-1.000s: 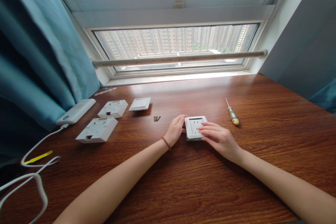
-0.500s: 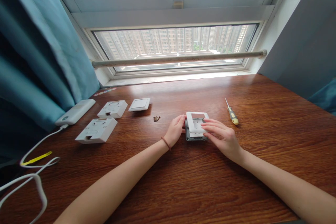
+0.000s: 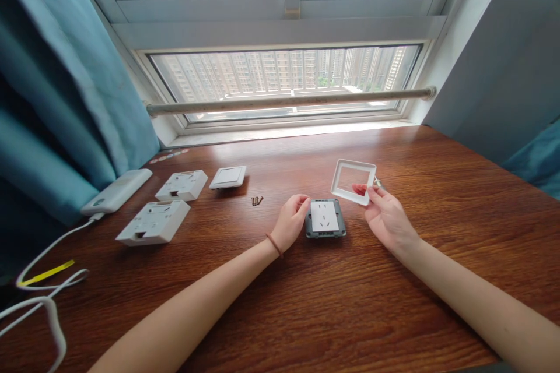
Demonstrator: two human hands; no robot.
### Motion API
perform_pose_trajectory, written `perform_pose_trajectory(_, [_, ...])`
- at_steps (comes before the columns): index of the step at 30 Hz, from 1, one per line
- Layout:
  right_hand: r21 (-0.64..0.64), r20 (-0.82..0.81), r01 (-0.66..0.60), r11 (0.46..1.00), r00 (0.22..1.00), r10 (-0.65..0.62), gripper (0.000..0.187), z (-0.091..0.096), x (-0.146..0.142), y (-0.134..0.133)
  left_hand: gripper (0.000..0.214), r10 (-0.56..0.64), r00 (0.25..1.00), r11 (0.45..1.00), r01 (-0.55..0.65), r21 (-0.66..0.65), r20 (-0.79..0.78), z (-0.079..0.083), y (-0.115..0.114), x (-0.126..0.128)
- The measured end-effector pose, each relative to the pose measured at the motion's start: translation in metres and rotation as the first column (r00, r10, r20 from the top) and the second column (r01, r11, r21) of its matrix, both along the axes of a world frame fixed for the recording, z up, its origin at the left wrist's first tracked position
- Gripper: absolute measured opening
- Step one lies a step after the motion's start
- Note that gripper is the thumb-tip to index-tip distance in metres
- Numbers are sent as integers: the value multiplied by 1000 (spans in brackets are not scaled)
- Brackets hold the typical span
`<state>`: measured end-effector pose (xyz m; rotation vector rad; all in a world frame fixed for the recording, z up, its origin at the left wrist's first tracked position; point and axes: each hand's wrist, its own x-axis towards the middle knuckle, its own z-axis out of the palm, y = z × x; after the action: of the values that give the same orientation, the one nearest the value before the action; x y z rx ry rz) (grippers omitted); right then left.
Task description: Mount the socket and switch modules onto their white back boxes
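A wall socket (image 3: 325,217) with a white face and a grey mounting frame lies face up on the table. My left hand (image 3: 292,220) is closed on its left edge, the fingertips partly hidden beside it. To the right, my right hand (image 3: 391,218) pinches a white cover frame (image 3: 345,164) by its lower right corner. The cover frame is held tilted above the table, apart from the socket, and its opening shows the tabletop and some fingers. Behind the right hand a small part of the screwdriver (image 3: 378,182) shows; the rest is hidden.
Several screws (image 3: 257,201) lie left of the socket. Further left are a white switch (image 3: 228,177) and two white back boxes (image 3: 154,222), (image 3: 182,185). A white power bank (image 3: 116,191) with a cable (image 3: 56,288) is by the blue curtain (image 3: 100,64). A window is behind the table (image 3: 271,315).
The cover frame has come off the socket and moved up and right in my right hand, uncovering the socket face. My left hand stays at the socket's left edge. The view has shifted slightly.
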<state>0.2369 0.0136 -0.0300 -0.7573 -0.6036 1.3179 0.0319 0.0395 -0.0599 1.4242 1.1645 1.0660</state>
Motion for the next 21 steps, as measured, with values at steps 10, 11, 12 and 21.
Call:
perform_pose_trajectory(10, [242,742,-139,960,664,-91,15,2,16,9,22,25,997,997,-20,76,-68,0,-1,1])
perform_pose_trajectory(11, [283,857,-152,947,483,-179,17,0,22,14,22,25,997,997,-20,78,-70,0,-1,1])
perform_pose_trajectory(12, [303,899,-155,940,373,-228,17,-2,27,18,21,25,997,997,-19,80,-73,1,-1,1])
perform_pose_trajectory(21, [263,957,-263,928,-54,-286,13,-13,48,34,19,27,996,995,-19,96,-82,0,-2,1])
